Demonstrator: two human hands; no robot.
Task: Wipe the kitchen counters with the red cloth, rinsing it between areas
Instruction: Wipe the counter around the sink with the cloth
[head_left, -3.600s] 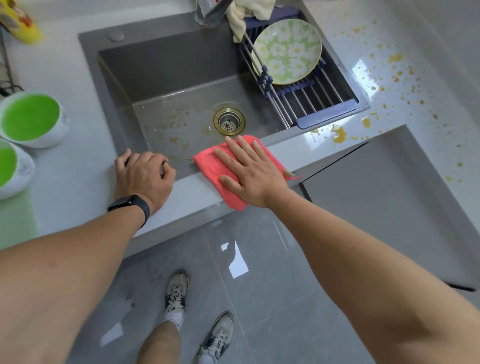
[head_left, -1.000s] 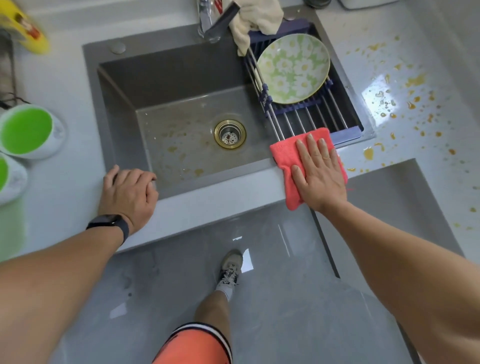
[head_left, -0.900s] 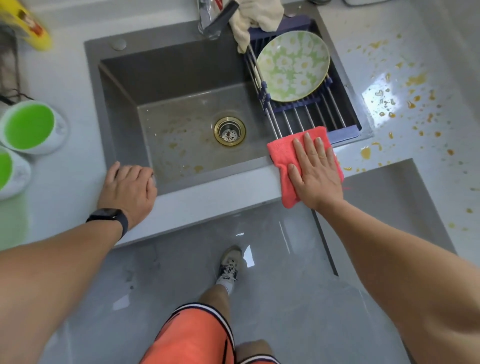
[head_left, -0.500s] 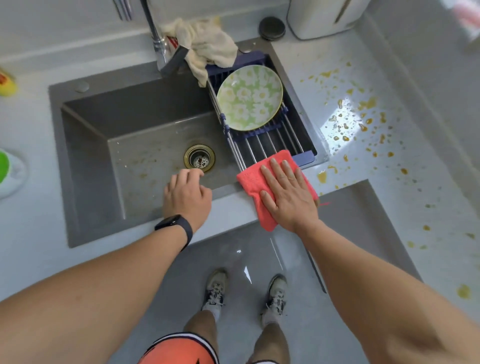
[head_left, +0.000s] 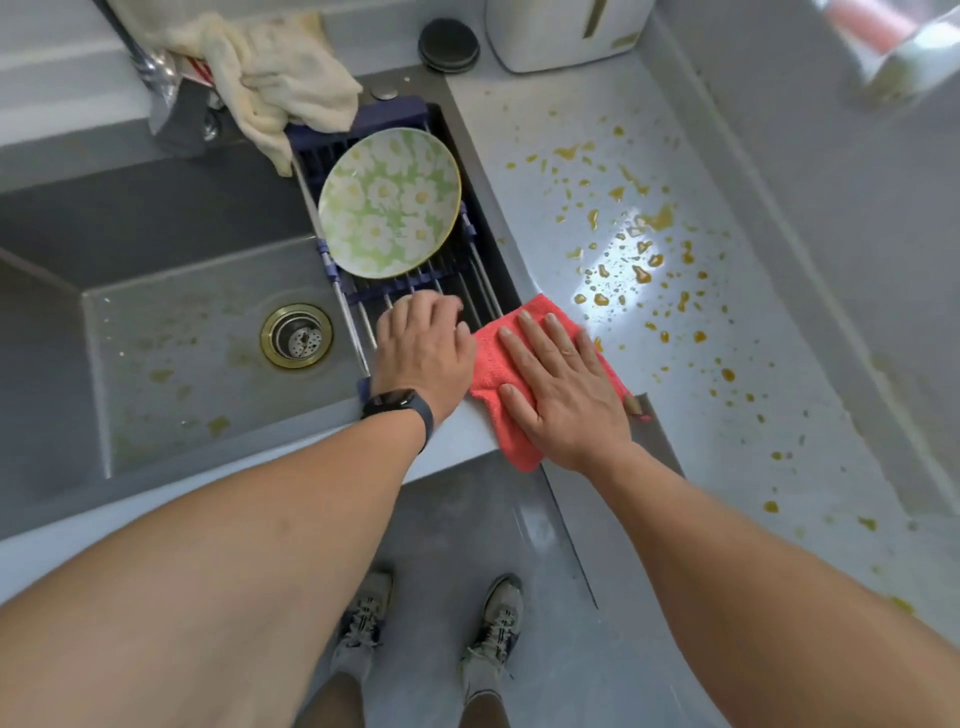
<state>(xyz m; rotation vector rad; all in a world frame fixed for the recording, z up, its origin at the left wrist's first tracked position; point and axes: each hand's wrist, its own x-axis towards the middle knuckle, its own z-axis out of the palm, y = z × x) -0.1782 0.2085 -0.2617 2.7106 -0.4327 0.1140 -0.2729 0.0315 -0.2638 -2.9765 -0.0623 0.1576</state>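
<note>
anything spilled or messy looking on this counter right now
Yes. Orange-brown droplets are spattered across the counter right of the sink, just beyond the red cloth under the right hand. Similar stains mark the sink floor near the drain.

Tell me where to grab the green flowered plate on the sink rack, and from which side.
Pinch the plate at its right rim, coming from the counter side: it lies nearly flat on the rack, the cream cloth crowds its far-left edge.

1 head-worn view, facing steeply down, close over sink (head_left: 171, 322), edges perhaps distorted
</note>
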